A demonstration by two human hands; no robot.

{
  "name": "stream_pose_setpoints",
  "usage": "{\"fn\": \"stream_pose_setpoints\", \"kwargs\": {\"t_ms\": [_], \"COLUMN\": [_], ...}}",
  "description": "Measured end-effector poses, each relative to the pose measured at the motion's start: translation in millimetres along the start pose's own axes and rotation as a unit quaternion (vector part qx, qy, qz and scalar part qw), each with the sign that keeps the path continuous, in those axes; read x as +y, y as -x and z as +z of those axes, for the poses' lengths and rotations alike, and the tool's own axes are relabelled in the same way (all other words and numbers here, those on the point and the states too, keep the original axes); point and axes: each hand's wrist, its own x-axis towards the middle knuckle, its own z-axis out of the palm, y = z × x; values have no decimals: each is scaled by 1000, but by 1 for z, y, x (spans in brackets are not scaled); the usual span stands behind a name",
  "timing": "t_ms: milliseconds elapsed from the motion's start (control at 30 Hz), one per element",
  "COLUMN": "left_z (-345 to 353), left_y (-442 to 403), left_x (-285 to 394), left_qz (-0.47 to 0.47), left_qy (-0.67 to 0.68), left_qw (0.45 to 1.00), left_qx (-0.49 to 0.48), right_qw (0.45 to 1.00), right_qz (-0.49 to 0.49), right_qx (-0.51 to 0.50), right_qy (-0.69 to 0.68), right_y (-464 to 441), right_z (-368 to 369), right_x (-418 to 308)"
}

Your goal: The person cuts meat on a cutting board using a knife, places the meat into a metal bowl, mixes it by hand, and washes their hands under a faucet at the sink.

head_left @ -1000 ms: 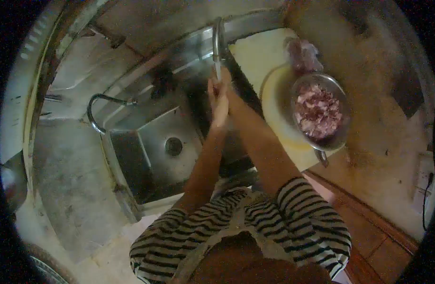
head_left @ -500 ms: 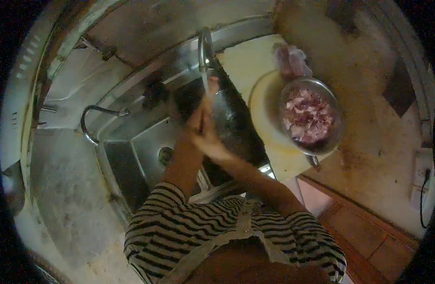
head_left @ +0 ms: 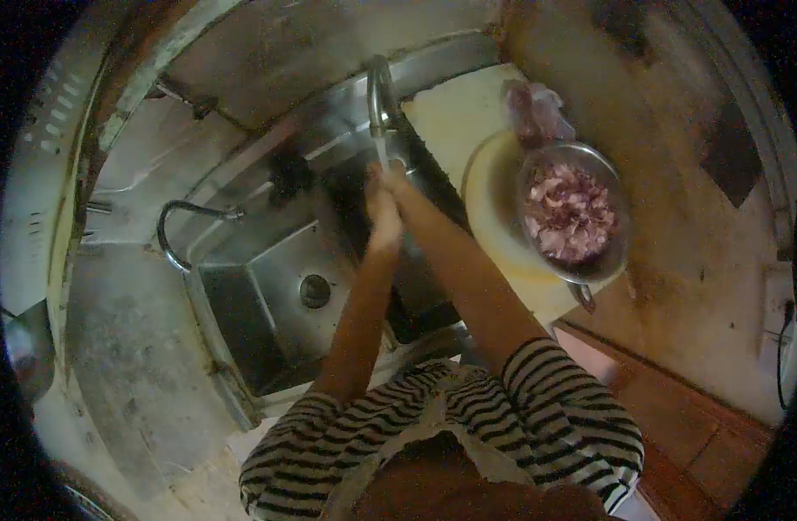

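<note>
My left hand (head_left: 381, 213) and my right hand (head_left: 393, 180) are together under the stream from the faucet (head_left: 379, 91), over the right-hand sink basin (head_left: 429, 300). Water runs down onto them. The right hand lies against the left near its fingers. Blur and overlap hide how the fingers are bent, and I see no object between them.
To the right, a metal bowl (head_left: 620, 230) of cut raw meat (head_left: 570, 213) stands by a round board (head_left: 485, 195) on a pale counter board (head_left: 446, 104). Behind it is a plastic bag (head_left: 542, 113). At left are a second basin (head_left: 281, 260) and another faucet (head_left: 168, 230).
My right hand has moved from my left forearm or wrist up to the left hand. Both hands now meet just below the faucet, in the running water.
</note>
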Motion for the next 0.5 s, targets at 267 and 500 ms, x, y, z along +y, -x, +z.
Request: {"fn": "stream_pose_setpoints", "kwargs": {"t_ms": [267,500], "left_z": [38,43], "left_y": [150,13], "left_x": [97,50], "left_qz": [-218,-118], "left_qy": [119,333], "left_qw": [963,920], "left_qx": [-102,-169], "right_qw": [1000,995], "right_qz": [-6,-13], "right_qx": [-3,23], "right_qy": [20,99], "right_y": [-30,-52], "right_z": [14,2], "right_x": [-14,-52]}}
